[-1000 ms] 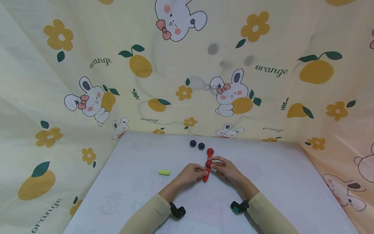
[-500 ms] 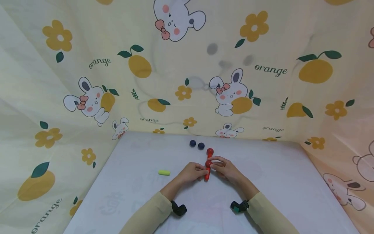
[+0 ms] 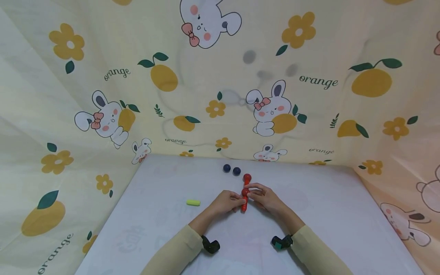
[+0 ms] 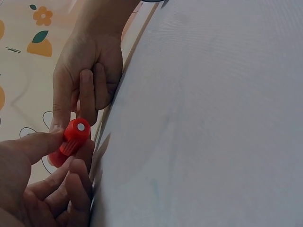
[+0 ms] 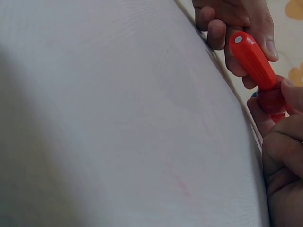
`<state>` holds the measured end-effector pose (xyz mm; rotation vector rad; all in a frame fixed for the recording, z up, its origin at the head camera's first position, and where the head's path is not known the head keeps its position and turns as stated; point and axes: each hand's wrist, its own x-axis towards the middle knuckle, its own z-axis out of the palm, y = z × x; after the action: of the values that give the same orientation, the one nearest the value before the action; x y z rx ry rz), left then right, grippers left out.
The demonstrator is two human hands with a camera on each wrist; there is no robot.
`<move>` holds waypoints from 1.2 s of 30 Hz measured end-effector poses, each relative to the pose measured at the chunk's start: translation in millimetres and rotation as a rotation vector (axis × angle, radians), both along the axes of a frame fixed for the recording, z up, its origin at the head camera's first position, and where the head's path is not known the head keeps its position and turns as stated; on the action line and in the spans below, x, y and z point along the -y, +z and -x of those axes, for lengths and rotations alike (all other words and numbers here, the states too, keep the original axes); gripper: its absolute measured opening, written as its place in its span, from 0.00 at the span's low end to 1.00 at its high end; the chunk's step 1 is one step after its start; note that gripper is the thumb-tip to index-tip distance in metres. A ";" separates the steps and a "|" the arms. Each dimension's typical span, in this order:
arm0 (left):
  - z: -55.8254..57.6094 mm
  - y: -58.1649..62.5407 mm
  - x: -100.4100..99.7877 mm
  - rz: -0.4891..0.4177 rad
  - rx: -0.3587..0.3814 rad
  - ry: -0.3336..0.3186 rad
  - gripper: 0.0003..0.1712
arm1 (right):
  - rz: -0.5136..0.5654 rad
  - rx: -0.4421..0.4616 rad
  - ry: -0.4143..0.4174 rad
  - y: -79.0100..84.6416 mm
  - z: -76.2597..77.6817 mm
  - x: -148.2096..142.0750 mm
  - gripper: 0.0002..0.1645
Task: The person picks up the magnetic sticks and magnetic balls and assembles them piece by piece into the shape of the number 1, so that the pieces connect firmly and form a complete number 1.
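Note:
My left hand (image 3: 225,202) pinches a short red rod (image 3: 244,206) between thumb and fingers; a pale disc shows on the rod's near end in both wrist views. At its far end the rod (image 5: 254,61) meets a red ball (image 3: 245,192), which my right hand (image 3: 266,198) grips with thumb and fingertips. Beyond that ball a second red rod (image 3: 246,183), partly hidden by my right fingers, leads to another red ball (image 3: 247,177). Together they form a nearly straight line on or just above the white table.
Two dark blue balls (image 3: 227,168) lie beyond the red pieces, to their left. A yellow-green rod (image 3: 193,203) lies left of my left hand. A patterned cloth (image 3: 220,76) hangs behind and beside the white table (image 3: 309,198).
The near red rod has swung slightly to the right at its near end, coming more into line with the ball and far rod. My right hand has stayed almost still.

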<state>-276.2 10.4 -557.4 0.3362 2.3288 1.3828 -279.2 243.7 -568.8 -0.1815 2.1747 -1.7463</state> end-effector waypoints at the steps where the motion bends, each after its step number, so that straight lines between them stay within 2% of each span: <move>1: -0.1 0.0 0.1 -0.002 0.002 0.001 0.17 | -0.001 -0.003 -0.001 0.1 0.0 0.3 0.26; 19: 3.1 -5.9 2.8 -0.011 -0.005 -0.032 0.17 | -0.009 0.021 -0.032 -0.8 0.4 3.0 0.25; 36: 2.3 -2.5 3.4 -0.016 0.009 -0.038 0.17 | -0.035 0.004 -0.047 -4.4 4.1 3.1 0.26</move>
<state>-278.5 6.9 -559.9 0.3760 2.2939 1.3826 -283.3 240.6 -573.2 -0.1187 2.2227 -1.7304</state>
